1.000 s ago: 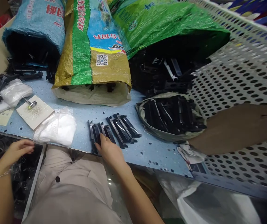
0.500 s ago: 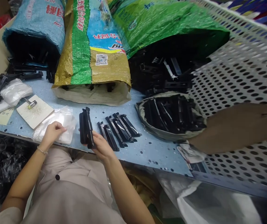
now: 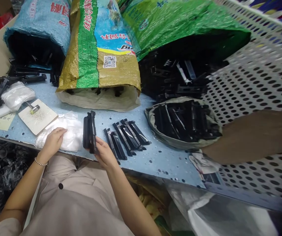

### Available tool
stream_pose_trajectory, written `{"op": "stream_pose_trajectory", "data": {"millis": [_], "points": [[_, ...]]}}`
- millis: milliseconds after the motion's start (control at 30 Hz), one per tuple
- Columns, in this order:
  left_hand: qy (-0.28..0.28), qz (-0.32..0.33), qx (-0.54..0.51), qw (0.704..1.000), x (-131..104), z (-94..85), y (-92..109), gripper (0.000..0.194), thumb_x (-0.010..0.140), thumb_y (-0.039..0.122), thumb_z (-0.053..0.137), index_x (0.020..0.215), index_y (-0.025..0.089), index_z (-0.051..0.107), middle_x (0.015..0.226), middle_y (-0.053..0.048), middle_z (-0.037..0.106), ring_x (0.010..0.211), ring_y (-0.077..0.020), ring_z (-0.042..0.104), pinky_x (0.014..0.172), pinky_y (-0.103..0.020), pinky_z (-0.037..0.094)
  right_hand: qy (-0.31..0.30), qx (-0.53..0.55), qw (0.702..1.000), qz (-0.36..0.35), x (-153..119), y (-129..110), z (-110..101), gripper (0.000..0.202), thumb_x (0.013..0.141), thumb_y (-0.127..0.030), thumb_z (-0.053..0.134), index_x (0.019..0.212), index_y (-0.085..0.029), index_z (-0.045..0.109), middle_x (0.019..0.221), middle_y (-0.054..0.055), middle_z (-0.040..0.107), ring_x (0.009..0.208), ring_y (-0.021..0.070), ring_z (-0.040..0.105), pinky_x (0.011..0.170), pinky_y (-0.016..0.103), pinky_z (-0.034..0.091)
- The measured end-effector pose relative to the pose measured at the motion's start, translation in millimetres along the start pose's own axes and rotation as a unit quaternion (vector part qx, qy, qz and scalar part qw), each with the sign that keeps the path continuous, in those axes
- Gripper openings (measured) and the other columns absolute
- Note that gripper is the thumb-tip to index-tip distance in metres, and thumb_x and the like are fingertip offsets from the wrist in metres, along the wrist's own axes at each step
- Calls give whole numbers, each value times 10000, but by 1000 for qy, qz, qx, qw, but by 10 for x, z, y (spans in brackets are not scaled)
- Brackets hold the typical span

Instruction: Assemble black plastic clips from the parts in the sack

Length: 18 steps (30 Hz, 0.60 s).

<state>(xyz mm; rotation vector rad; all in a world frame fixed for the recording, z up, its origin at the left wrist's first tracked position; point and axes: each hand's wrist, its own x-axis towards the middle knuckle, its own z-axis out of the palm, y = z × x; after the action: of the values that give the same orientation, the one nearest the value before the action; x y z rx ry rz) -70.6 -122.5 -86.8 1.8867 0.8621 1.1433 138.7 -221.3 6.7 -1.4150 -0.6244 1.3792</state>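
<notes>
My right hand (image 3: 105,152) is closed round the lower end of a small bundle of long black plastic parts (image 3: 89,131), held upright over the front of the table. The fingers behind the bundle are hidden. On the left, my left hand (image 3: 54,141) rests over a pile of clear plastic bags (image 3: 73,136). Its thumb and forefinger pinch at the top bag, though the thin film there is hard to make out. Just right of my right hand, several similar black parts (image 3: 127,136) lie side by side, slanting on the blue tabletop (image 3: 165,164).
A small hammer (image 3: 34,108) lies on a pale board (image 3: 38,119) at the left. Behind stand a blue sack (image 3: 42,19), a gold-and-green sack (image 3: 88,52) and a green sack (image 3: 185,23). A cloth-like bag (image 3: 180,144) of black parts sits right, near a perforated panel (image 3: 261,82).
My left hand has shifted slightly left and down over the plastic bags. My right hand has moved a little left with the black parts. The view has turned slightly.
</notes>
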Motion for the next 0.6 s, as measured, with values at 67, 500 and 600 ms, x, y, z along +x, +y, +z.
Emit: {"op": "stream_pose_trajectory", "data": {"millis": [67, 500, 600], "points": [[2, -11, -15, 1000, 49, 35, -31, 367, 906, 129, 484, 1223, 170, 662, 1221, -101, 627, 1090, -193, 618, 960, -340, 505, -70, 18, 994, 83, -136, 26, 11, 402, 675, -378, 845, 956, -146, 675, 891, 83, 694, 738, 175, 660, 600, 242, 527], [-164, 187, -38, 968, -406, -104, 753, 612, 918, 69, 459, 1508, 201, 366, 1420, -129, 491, 1320, -196, 487, 1097, -357, 458, -90, -163, 982, -27, -38, 285, 242, 255, 804, -371, 731, 882, -134, 683, 844, 35, 654, 803, 143, 599, 787, 276, 520], [-180, 169, 13, 969, -626, -486, 857, 480, 925, 154, 545, 1399, 216, 497, 1305, -105, 576, 1237, -189, 547, 1060, -323, 477, -195, -218, 956, -19, -252, 211, 377, 336, 864, -394, 667, 1103, -158, 685, 1022, 60, 676, 958, 186, 625, 895, 342, 505]]}}
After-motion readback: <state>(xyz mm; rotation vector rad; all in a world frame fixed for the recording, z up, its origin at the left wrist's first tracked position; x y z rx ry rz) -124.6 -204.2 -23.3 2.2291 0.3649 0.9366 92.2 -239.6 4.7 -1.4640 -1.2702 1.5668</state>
